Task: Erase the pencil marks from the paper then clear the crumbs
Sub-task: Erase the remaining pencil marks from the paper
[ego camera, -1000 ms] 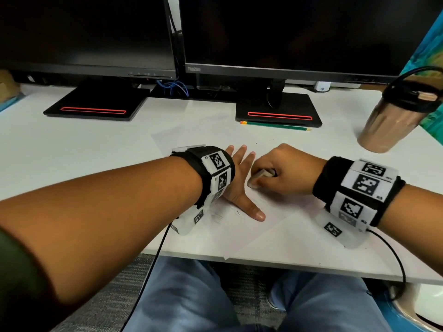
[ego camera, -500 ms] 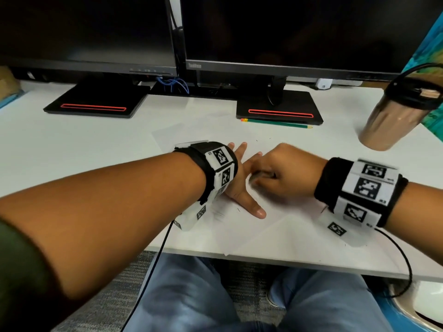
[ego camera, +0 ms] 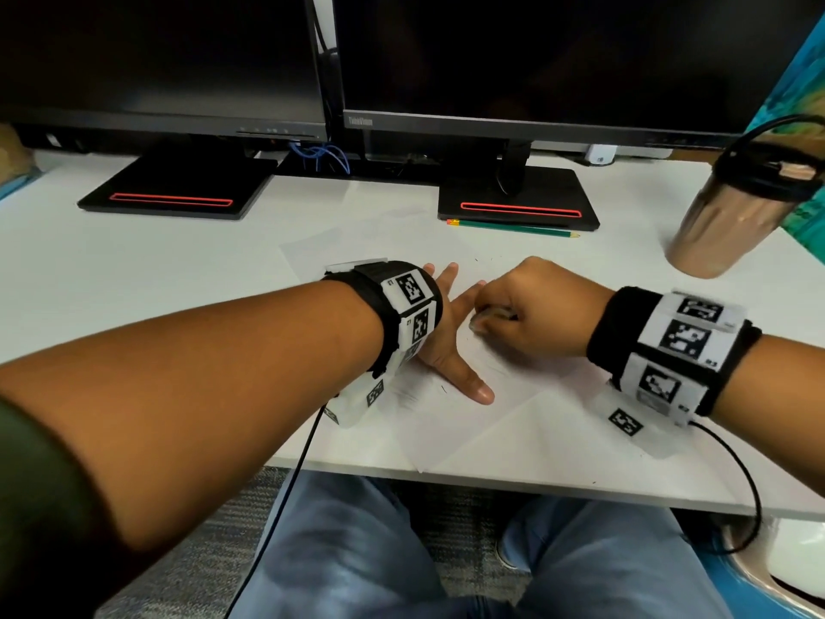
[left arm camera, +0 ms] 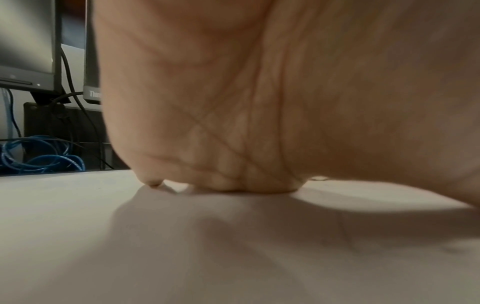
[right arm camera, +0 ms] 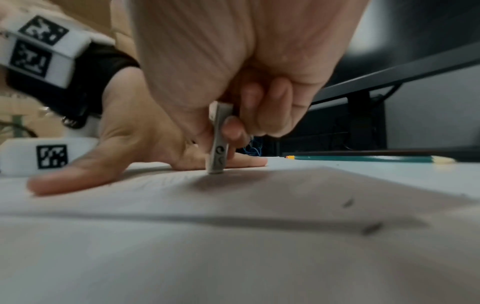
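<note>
A white sheet of paper (ego camera: 446, 431) lies on the white desk, one corner hanging past the front edge. My left hand (ego camera: 446, 332) lies flat on it with fingers spread and thumb out, pressing it down; the left wrist view shows only the palm (left arm camera: 259, 102) against the paper. My right hand (ego camera: 531, 310) pinches a small white eraser (right arm camera: 219, 142) upright, its lower end touching the paper (right arm camera: 233, 257) just beside the left hand's fingers (right arm camera: 78, 176). Faint pencil strokes and dark eraser crumbs (right arm camera: 371, 228) lie on the sheet.
A green pencil (ego camera: 513, 228) lies in front of the right monitor's stand (ego camera: 518, 198). A brown tumbler (ego camera: 732, 216) with a black lid stands at the right. Two monitors line the back of the desk (ego camera: 134, 279). A cable runs from each wrist over the front edge.
My right hand has rubbed the eraser back and forth, ending slightly farther from me, close to the left hand's fingers. The left hand has stayed flat on the paper.
</note>
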`<state>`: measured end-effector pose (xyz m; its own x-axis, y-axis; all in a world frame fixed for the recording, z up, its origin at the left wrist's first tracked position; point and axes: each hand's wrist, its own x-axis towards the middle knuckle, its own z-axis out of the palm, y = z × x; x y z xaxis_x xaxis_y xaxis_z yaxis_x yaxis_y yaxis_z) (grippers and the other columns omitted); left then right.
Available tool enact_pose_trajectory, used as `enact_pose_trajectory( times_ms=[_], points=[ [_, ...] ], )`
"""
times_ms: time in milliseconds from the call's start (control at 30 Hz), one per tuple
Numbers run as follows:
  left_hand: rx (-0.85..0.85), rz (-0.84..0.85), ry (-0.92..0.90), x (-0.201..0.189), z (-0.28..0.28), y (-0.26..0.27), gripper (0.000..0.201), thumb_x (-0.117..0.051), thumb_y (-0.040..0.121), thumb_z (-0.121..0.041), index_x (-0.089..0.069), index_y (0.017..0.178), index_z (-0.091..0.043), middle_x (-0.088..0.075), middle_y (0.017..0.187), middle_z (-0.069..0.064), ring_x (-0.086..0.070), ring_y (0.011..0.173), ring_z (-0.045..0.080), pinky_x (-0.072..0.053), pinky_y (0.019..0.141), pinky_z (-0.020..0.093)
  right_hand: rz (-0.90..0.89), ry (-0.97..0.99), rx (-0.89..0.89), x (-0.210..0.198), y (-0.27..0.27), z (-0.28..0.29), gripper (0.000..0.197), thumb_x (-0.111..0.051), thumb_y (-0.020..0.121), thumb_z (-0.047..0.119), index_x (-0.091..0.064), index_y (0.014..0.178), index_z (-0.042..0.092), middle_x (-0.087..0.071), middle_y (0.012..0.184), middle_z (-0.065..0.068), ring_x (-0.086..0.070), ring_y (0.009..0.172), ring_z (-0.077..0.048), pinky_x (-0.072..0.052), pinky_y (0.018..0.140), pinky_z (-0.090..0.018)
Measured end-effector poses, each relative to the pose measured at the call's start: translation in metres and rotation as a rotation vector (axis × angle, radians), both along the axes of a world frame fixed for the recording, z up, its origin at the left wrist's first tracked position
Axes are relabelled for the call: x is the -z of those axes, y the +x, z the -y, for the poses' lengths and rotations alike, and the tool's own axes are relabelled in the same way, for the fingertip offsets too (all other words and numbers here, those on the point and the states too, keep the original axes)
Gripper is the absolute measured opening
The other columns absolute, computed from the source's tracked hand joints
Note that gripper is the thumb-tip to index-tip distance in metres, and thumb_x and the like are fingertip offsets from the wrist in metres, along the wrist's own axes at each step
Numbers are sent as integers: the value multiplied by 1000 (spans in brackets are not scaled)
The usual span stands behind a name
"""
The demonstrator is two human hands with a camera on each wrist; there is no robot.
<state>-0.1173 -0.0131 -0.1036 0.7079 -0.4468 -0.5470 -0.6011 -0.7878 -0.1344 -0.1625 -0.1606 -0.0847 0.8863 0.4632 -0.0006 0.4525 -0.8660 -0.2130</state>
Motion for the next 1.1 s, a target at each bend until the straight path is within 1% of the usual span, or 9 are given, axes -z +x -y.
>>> enact_pose_trajectory(
  times_ms=[167,267,433,533,667,800,933,1033,1100],
  points=[
    [-2,0,-6,2,0,2,140,-55,55,-95,30,150,-36,32,160,9,20,149,37,-1,118,60,-74,44,-11,-4,-5,2,8,-65,87,21,-72,87,24,-51,55,25,-58,61,-3,-35,56,-9],
    [-2,17,-8,2,1,1,141,-55,55,-95,31,149,-35,30,161,9,18,150,37,-3,118,61,24,-36,57,-4,1,9,12,-61,89,23,-72,88,18,-55,59,14,-61,69,-19,-39,59,-24],
    [3,19,-7,1,-1,2,140,-55,54,-95,28,150,-35,31,161,8,17,150,37,-5,118,61,-77,59,-31,-3,-8,2,8,-65,87,22,-71,89,27,-56,58,16,-56,58,-1,-37,56,-9],
    [-2,22,7,2,0,3,142,-53,51,-97,30,149,-35,31,161,8,17,150,38,-4,118,61,2,-2,50,-3,0,8,11,-63,89,24,-73,88,19,-59,63,7,-59,65,-15,-40,59,-24],
    [3,12,9,1,1,2,139,-54,55,-95,28,150,-35,32,160,9,17,150,37,-5,118,61,-85,66,-78,1,-12,-2,9,-64,86,19,-73,85,16,-58,59,17,-55,59,-3,-39,57,-13],
    [3,23,15,2,1,3,142,-53,52,-97,31,149,-35,31,160,9,16,150,38,-5,117,62,-1,28,53,-2,1,9,11,-65,87,25,-73,86,17,-60,62,8,-51,56,-7,-42,61,-25],
    [-2,8,11,3,1,4,141,-54,53,-95,31,149,-36,33,160,8,19,150,37,-4,118,61,-77,72,-57,3,-11,2,7,-67,86,23,-71,82,20,-61,59,10,-55,56,-3,-40,55,-14],
    [4,17,-1,4,0,5,144,-54,50,-97,31,148,-36,32,160,8,17,150,38,-4,117,62,-5,27,41,1,-2,10,11,-64,88,26,-72,85,20,-66,66,3,-55,58,-9,-50,63,-30],
    [7,24,0,4,1,4,143,-54,52,-96,31,149,-35,31,160,8,17,150,38,-4,118,61,28,21,-8,1,-5,8,10,-62,88,23,-70,83,26,-66,65,2,-54,57,-13,-47,60,-26]
  ],
)
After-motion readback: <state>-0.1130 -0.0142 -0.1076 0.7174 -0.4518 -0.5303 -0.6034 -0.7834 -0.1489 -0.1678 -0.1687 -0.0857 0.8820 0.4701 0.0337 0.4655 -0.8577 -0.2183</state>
